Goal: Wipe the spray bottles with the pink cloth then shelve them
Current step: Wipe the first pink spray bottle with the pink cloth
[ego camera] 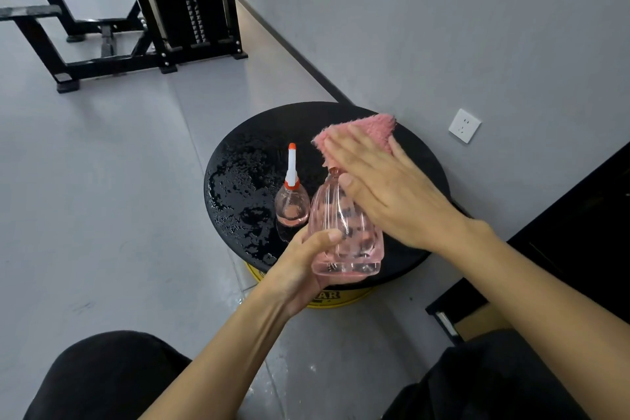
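left grip (297,269) — fingers curled, thumb forward | right grip (385,188) — flat, fingers straight, palm down

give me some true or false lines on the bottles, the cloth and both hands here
1. The left hand grips the large bottle near its base. True.
2. The pink cloth lies on the floor. False: it is under the flat right hand, pressed against the top of the large bottle.
3. The small bottle stands upright on the black round top. True.
4. The black round top is dry. False: water droplets cover its left part.
5. The small bottle has a blue nozzle. False: the nozzle is white with an orange tip and collar.
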